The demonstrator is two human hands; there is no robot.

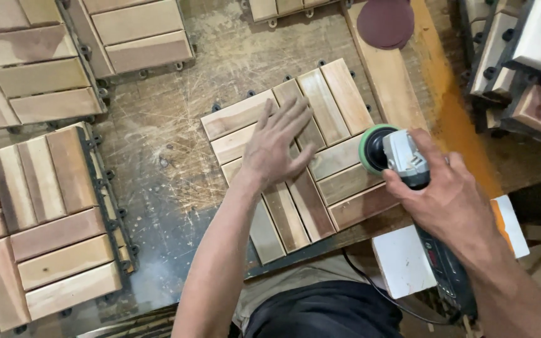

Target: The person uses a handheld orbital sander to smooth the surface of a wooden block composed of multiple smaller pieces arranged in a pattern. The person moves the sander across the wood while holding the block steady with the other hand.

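Note:
A square wooden deck tile (339, 106) made of slats lies tilted on a scratched workbench (158, 144). My left hand (277, 147) rests flat on the tile's middle, fingers spread. My right hand (439, 188) grips a grey and black power sander (402, 156). The sander's green-rimmed pad (370, 149) stands on edge, touching the tile's right side. Its black cord (370, 285) runs down past my lap.
More slatted tiles lie at the left (39, 219) and top left (39, 69). A stack of tiles (521, 62) stands at the top right. A round dark red sanding disc (385, 22) sits on a plank. A white block (402, 260) lies by the bench edge.

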